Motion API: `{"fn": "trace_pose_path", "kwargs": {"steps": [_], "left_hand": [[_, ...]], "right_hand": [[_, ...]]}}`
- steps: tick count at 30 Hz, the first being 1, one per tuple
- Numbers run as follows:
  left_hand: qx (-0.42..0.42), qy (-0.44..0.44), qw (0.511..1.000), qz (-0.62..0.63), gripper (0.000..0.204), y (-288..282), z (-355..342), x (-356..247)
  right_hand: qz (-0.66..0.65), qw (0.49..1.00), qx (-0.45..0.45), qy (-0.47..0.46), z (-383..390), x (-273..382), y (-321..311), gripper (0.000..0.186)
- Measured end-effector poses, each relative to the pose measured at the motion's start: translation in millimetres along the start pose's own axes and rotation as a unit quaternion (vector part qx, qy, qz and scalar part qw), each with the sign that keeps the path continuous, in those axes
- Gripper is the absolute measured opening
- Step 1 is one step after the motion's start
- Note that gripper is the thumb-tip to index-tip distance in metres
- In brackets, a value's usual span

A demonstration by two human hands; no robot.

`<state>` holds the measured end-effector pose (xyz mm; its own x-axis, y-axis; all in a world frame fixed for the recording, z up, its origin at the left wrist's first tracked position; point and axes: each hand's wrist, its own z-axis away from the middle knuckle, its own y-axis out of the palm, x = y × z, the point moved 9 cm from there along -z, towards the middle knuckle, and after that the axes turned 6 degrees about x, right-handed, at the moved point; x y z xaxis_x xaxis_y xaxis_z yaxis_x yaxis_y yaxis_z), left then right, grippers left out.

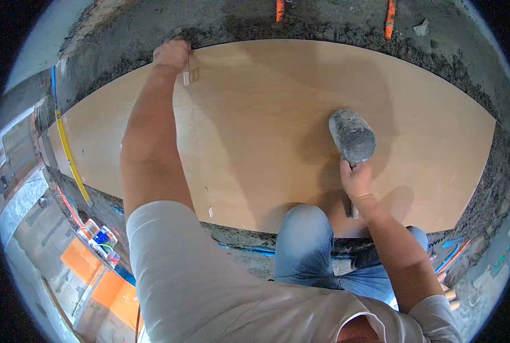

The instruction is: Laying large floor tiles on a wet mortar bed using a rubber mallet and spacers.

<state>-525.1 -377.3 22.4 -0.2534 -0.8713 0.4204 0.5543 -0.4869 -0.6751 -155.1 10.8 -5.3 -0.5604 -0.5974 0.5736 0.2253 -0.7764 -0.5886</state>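
A large beige panel (266,114) lies across the middle on dark, gritty bedding. A thin seam parts it from a second beige panel (103,128) on the left. My left hand (172,54) is at the far edge by the top of this seam, its fingers bent over the edge and partly hidden. In my right hand (359,182) is the handle of a mallet (352,137). The mallet's grey, scuffed head is over the right part of the large panel; whether it touches cannot be told. Small whitish clips (186,78) sit along the seam.
A yellow spirit level (72,157) lies across the left panel. Orange pipes (390,20) stick out of the rough ground beyond the far edge. My knee (304,226) is against the near edge. Orange boxes (114,290) and a container of supplies (101,239) stand at lower left.
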Motion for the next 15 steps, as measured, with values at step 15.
{"fn": "trace_pose_path", "kwargs": {"steps": [15], "left_hand": [[-0.456, 0.307, 0.821, 0.151, 0.027, -85.8, 103.3, -174.3]], "right_hand": [[-0.037, 0.999, -0.019, 0.014, -2.1, -1.4, -3.3, 0.025]]}}
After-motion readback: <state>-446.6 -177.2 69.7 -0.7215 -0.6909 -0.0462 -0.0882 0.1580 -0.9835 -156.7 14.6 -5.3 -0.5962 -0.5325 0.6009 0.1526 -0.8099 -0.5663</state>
